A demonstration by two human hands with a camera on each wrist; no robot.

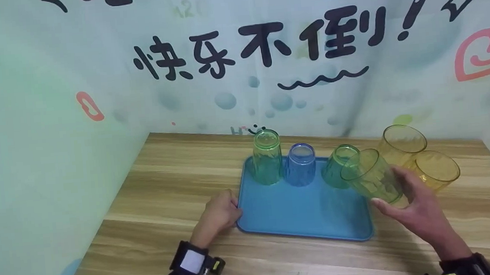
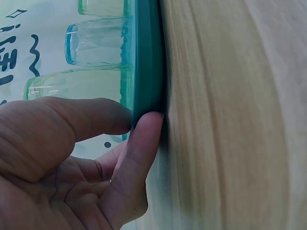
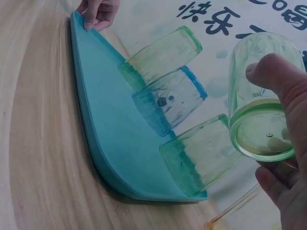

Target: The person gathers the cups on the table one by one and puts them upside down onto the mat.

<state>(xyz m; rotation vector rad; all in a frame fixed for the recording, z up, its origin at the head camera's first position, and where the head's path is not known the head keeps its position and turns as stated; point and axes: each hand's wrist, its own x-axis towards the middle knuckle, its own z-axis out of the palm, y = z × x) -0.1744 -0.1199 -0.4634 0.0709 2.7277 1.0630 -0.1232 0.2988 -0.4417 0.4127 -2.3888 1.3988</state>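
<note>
A blue tray lies on the wooden table, its left rim pinched between thumb and finger of the left hand, as the left wrist view also shows. Along its back edge stand a tall green glass, a blue glass and another green glass, all upside down. The right hand grips a tilted green glass over the tray's right end. In the right wrist view this held glass shows its base towards the camera, with the thumb along its side.
Two yellow glasses stand upright right of the tray, one at the back and one nearer the front. A printed cloth hangs behind the table and along its left side.
</note>
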